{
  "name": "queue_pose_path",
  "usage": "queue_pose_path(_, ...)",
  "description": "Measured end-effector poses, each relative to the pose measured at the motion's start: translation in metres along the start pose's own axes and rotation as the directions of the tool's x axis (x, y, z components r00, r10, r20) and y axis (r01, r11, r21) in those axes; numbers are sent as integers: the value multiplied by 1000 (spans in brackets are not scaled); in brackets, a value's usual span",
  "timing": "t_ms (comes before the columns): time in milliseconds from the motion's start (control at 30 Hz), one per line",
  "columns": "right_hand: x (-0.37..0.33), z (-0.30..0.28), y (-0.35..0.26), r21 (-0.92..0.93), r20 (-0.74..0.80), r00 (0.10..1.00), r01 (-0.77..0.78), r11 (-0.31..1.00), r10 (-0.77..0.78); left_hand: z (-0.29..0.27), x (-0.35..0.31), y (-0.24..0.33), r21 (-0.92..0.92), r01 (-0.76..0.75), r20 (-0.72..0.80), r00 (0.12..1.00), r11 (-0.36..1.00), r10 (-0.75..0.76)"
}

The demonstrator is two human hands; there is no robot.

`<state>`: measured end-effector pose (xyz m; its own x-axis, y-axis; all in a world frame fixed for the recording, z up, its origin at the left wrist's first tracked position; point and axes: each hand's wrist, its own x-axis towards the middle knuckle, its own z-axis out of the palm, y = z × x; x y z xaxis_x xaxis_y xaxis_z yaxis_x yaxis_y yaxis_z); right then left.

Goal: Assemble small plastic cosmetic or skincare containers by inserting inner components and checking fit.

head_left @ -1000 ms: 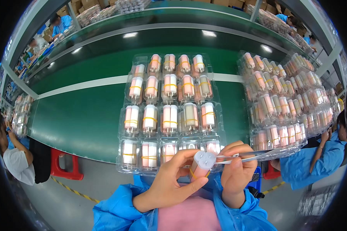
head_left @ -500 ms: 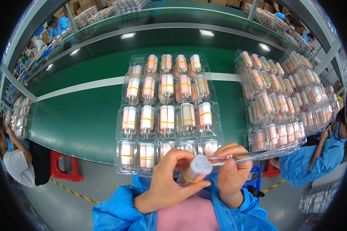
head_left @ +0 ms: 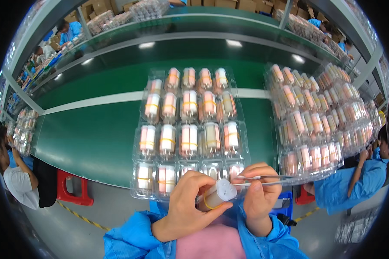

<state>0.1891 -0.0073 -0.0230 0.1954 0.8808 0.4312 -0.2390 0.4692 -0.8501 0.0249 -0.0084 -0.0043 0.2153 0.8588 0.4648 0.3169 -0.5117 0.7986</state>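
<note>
Grey is now showing where pink was, so left fingers (head_left: 198, 178) are turning the tube bundle (head_left: 215, 198) they are gripping by the clear tray (head_left: 137, 195), and right fingers (head_left: 260, 170) are pinching tweezers (head_left: 243, 184).

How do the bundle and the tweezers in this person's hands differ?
The bundle is thick and rounded; the tweezers are long and thin.
The bundle has a yellow band around it; the tweezers show none.
The bundle is in the left hand, the tweezers in the right hand.
Both are held up, not lying down.
</note>
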Motion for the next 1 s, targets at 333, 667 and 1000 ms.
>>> queue_pose_path(333, 22, -64, 57, -447, -164, 986, -87, 890, 14, -93, 86, -38, 286, 77, 13, 996, 955, -84)
queue_pose_path(667, 22, -85, 91, -146, -213, 953, -247, 958, 214, -95, 212, -177, 673, 411, -274, 911, 616, -308)
queue_pose_path(1000, 23, -84, 88, -178, -181, 955, -265, 948, 234, -63, 215, -219, 880, 141, -201, 976, 453, 87)
